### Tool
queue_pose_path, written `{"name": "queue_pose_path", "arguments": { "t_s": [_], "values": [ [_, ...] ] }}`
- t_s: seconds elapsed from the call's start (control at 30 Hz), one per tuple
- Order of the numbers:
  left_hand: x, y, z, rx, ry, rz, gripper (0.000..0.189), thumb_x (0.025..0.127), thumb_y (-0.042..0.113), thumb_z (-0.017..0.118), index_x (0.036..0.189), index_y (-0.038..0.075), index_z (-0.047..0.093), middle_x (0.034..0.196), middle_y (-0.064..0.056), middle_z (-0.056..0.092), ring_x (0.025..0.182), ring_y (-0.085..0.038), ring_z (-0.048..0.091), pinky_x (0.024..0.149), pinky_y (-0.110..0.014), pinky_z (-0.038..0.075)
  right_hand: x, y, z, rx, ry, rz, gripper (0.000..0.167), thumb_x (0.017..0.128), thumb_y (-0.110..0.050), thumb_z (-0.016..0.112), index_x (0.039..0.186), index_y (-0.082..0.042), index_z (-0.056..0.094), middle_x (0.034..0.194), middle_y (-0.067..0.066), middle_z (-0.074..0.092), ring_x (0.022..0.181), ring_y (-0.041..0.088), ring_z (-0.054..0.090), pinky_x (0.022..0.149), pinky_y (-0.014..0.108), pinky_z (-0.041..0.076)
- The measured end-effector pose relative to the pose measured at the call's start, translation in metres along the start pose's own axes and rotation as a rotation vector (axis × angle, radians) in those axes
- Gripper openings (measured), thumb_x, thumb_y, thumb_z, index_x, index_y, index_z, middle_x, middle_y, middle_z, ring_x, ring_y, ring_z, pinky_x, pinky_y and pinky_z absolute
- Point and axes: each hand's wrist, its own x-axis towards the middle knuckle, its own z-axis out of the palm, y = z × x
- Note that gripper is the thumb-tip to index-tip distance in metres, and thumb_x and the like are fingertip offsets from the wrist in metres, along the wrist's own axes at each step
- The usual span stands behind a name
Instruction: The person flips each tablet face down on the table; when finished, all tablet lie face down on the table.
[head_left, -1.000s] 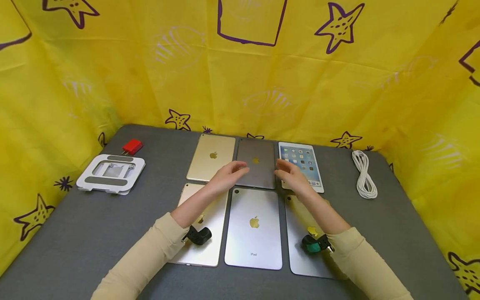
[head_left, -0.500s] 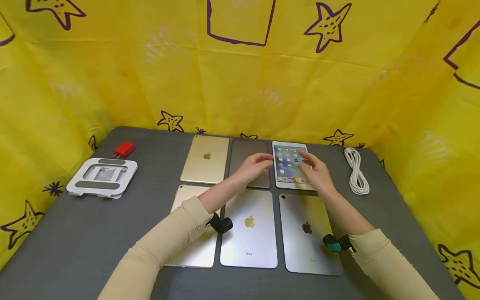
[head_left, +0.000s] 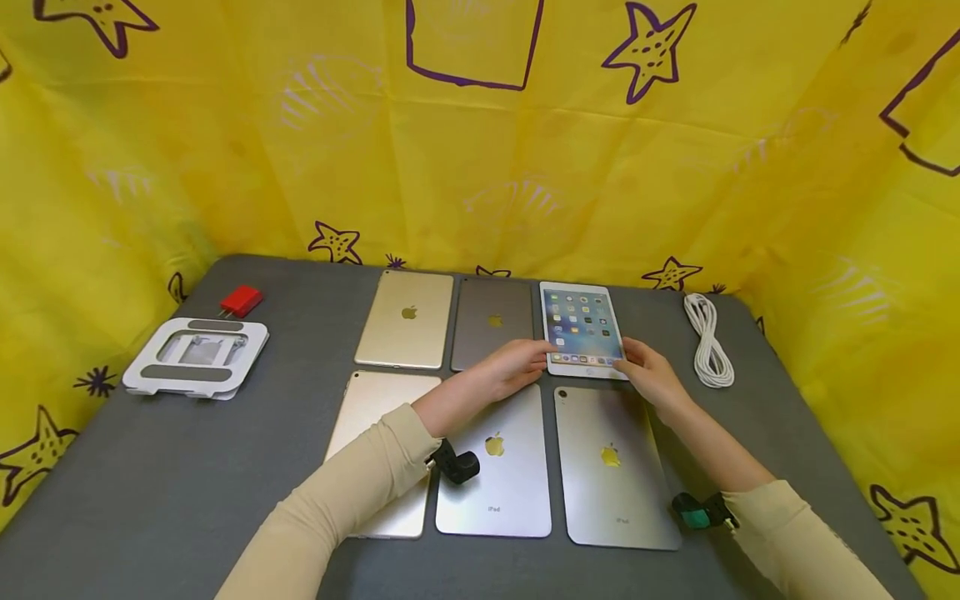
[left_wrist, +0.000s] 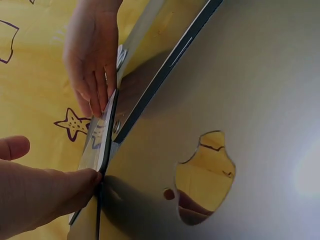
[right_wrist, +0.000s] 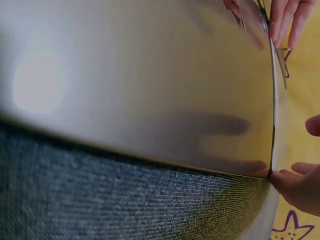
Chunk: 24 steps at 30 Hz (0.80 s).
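Note:
A white tablet (head_left: 581, 329) with a lit screen of app icons lies face up at the back right of two rows of tablets. At its lower left edge my left hand (head_left: 517, 364) holds it, fingertips overlapping the frame. My right hand (head_left: 651, 375) grips the lower right corner, thumb over the front edge. In the left wrist view, my left fingertips (left_wrist: 92, 177) meet the tablet's thin edge. Right beside the hands lie a silver tablet (head_left: 611, 492) and another silver tablet (head_left: 495, 479), both back up.
A dark grey tablet (head_left: 491, 312), a gold tablet (head_left: 408, 321) and a pale gold tablet (head_left: 352, 417) lie back up to the left. Farther left are a white folding stand (head_left: 161, 346) and red charger (head_left: 242, 301). A coiled white cable (head_left: 707, 342) lies right.
Both hands have moved right from over the dark grey tablet to the white tablet, then down onto its lower side edges. The head view has shifted slightly right.

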Motion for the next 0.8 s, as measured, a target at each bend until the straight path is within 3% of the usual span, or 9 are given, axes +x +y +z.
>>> {"name": "queue_pose_path", "arguments": {
  "t_s": [0.2,0.5,0.67,0.8],
  "values": [
    [0.0011,-0.0018,-0.0037,-0.017,-0.008,-0.006,0.053,0.097,0.011,0.053,0.141,-0.013,0.036,0.149,-0.028,0.032,0.139,-0.035,0.032,0.116,-0.04,0.025,0.0005,0.0001,0.002,0.013,0.012,-0.004,0.061,0.098,-0.008,0.05,0.148,0.012,0.022,0.15,0.031,0.029,0.14,0.041,0.029,0.113,0.049,0.027],
    [0.0038,-0.0021,-0.0074,-0.087,-0.008,0.003,0.04,0.096,0.003,0.051,0.131,-0.016,0.047,0.138,-0.029,0.047,0.129,-0.034,0.046,0.112,-0.039,0.033,0.0023,0.0003,-0.0013,0.034,0.064,0.007,0.059,0.098,-0.006,0.049,0.148,0.012,0.025,0.15,0.031,0.032,0.139,0.04,0.032,0.113,0.047,0.028],
    [0.0049,-0.0022,-0.0082,-0.095,0.01,0.013,0.039,0.094,0.0,0.051,0.128,-0.017,0.049,0.135,-0.03,0.05,0.125,-0.033,0.05,0.11,-0.039,0.035,0.0059,0.0022,-0.003,0.032,0.064,0.027,0.058,0.098,-0.008,0.048,0.148,0.011,0.025,0.15,0.029,0.032,0.139,0.038,0.032,0.113,0.047,0.027],
    [0.0086,-0.0052,-0.009,-0.059,0.005,0.029,0.036,0.094,0.0,0.052,0.126,-0.017,0.05,0.126,-0.024,0.055,0.113,-0.027,0.054,0.108,-0.038,0.038,0.0067,0.0014,-0.0032,0.023,0.053,0.029,0.058,0.099,-0.009,0.048,0.148,0.011,0.026,0.15,0.029,0.032,0.139,0.038,0.031,0.114,0.048,0.027]
  ]
}}
